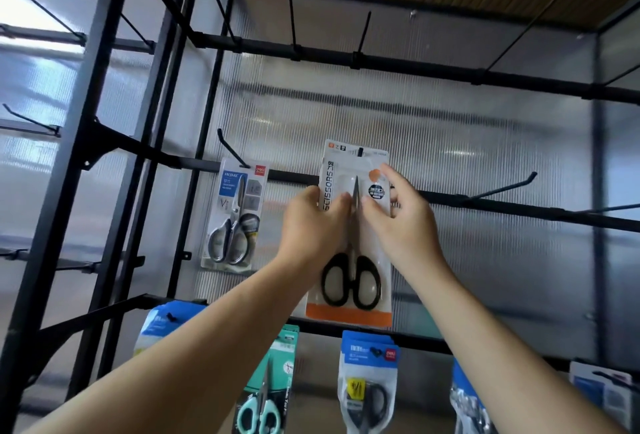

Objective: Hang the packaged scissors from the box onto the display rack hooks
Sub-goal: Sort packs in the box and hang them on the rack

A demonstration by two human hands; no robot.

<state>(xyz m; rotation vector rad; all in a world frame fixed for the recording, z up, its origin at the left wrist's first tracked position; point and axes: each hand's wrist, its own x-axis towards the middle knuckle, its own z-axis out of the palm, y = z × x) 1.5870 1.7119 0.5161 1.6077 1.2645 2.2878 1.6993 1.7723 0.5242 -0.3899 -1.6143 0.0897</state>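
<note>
Now: scissors pack (349, 295) upright against middle rail (502, 206), long axis vertical, blades up, black handles down; left hand (311, 222) grips left edge, right hand (401, 222) pinches right edge, thumb on front.

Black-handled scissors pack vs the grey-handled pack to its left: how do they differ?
The black-handled pack is held by left hand and right hand, the grey-handled pack hangs untouched on its hook. The black-handled pack has an orange bottom band, the grey-handled pack a blue label. Both point blades up.
</note>
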